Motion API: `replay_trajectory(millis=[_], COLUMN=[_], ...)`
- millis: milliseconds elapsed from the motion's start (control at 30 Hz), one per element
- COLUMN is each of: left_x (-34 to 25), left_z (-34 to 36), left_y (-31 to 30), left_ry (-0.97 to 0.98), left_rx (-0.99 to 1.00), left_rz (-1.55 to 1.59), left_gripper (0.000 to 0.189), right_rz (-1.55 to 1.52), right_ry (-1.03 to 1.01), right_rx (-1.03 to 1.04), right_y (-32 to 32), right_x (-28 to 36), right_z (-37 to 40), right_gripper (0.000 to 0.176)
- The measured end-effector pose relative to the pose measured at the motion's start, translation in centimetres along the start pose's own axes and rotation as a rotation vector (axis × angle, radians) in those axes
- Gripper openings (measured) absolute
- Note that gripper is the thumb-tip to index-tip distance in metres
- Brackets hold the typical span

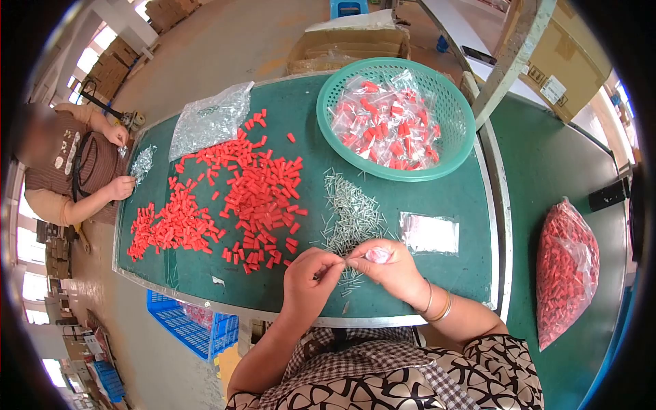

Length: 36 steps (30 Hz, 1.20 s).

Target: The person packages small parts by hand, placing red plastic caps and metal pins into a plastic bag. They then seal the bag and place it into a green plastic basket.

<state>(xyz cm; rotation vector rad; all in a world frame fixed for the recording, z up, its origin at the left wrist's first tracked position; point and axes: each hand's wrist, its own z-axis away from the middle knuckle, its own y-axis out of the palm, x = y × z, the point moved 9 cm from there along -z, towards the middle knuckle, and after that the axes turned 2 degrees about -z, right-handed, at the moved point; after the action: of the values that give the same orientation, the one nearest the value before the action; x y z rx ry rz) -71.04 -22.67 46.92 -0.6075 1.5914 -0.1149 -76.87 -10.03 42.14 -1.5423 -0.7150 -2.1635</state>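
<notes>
Over the near edge of the green table, my left hand point(311, 280) and my right hand point(391, 268) meet fingertip to fingertip. A small clear plastic bag point(378, 255) with something whitish-pink is tucked in my right hand's curled fingers. My left thumb and index finger are pinched together; what is between them is too small to make out. Just beyond my hands lies a loose pile of silver screws point(350, 213). Left of it spreads a heap of small red plastic caps point(263, 198). A stack of flat clear bags point(429, 234) lies to the right.
A green plastic basket point(328, 130) holds filled bags at the table's far right. A clear plastic sheet point(212, 119) lies at the back. Across the left end, a co-worker point(82, 157) handles small metal pieces point(142, 164). A big sack of red caps point(567, 273) stands right.
</notes>
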Motion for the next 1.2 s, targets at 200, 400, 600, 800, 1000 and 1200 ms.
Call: replay_trajectory(millis=[200,400,600,800,1000,1200], left_x=[0.7,5.3,4.0,-5.0,-4.9,-1.7], left_z=[0.0,-0.4,-3.8,-11.3,-10.4,-2.5], left_y=[-0.2,-0.6,0.2,0.1,-1.0,3.6], left_ry=[-0.053,-0.355,-0.378,-0.119,0.071,-0.050], left_rx=[0.018,0.083,0.124,0.062,-0.120,0.076], left_rz=[0.064,0.553,0.976,0.947,0.233,0.080], left_gripper=[0.008,0.007,0.010,0.019,0.019,0.012], right_rz=[-0.089,-0.576,-0.759,-1.007,-1.057,-1.055], right_ry=[0.066,0.104,0.134,0.160,0.092,0.039], right_rx=[-0.005,-0.019,0.161,0.329,0.217,0.169], right_y=[-0.2,-2.3,-1.1,-0.3,-1.4,-1.4], right_x=[-0.6,-1.3,-0.8,-1.4,-1.0,-0.6], right_z=[0.0,-1.6,-1.6,-1.7,-2.0,-1.9], right_gripper=[0.009,0.016,0.016,0.022,0.032,0.030])
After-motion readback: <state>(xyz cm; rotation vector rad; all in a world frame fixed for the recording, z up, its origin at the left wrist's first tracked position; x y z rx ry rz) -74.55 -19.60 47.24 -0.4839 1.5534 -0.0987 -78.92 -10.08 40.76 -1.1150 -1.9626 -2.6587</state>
